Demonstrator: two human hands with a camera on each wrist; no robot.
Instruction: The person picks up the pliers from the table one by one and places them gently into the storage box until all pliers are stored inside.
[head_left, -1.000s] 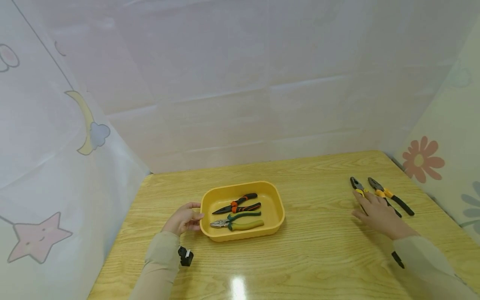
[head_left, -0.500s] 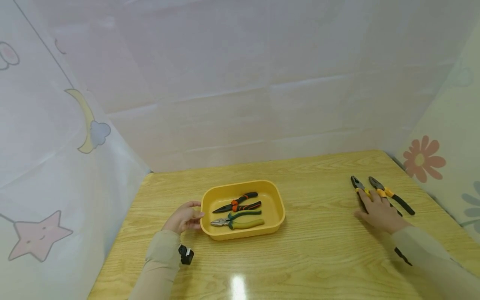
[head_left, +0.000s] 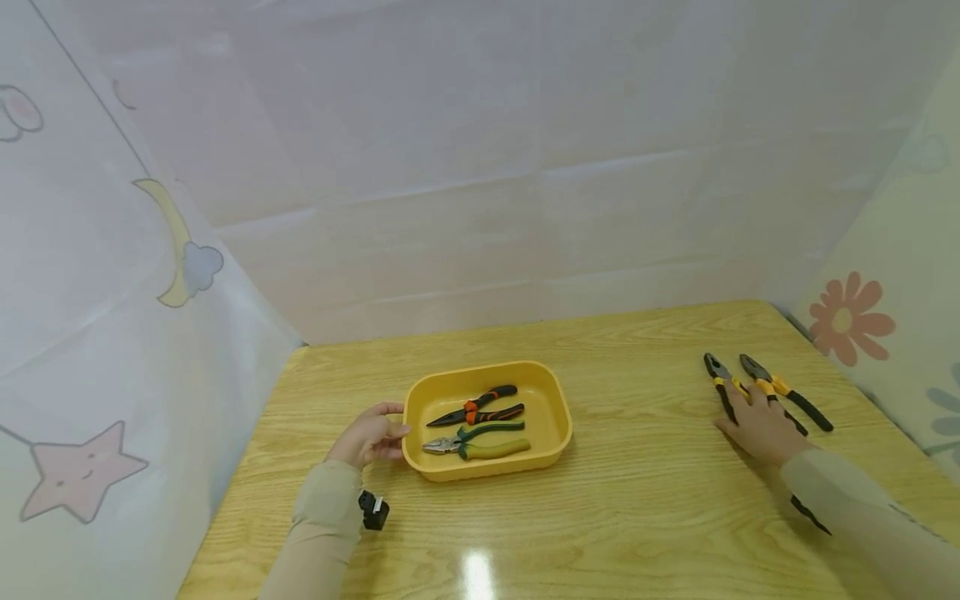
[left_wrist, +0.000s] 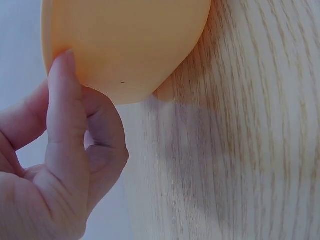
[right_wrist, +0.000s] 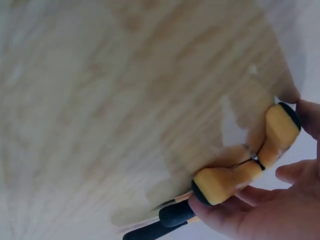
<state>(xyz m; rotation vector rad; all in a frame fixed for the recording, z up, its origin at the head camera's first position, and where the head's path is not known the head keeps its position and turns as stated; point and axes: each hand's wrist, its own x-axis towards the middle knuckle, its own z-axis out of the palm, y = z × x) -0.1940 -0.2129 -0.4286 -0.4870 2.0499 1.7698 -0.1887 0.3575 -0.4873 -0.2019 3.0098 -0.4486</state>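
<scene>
My left hand (head_left: 369, 437) pinches the left end of a yellow plastic tray (head_left: 487, 473), thumb inside the rim and fingers outside in the left wrist view. In the tray lie long-nose pliers (head_left: 471, 412) with black and orange handles and combination pliers (head_left: 480, 448) with green and yellow-green handles. At the right, my right hand (head_left: 765, 427) holds yellow-and-black-handled pliers (right_wrist: 215, 186), thumb at one handle and fingers at the other; its dark head points away. Close beside it lies another pair of pliers (head_left: 806, 408) with orange-yellow and black handles.
All of this is on a wood-grain table (head_left: 615, 500). Pale sheets with printed figures hang behind it and at both sides. The wood surface stretches between the tray and the pliers at the right.
My right hand has shifted slightly right and settled over the handles of the nearer pliers, fingers and thumb closing in. The left hand stays at the tray's end.
</scene>
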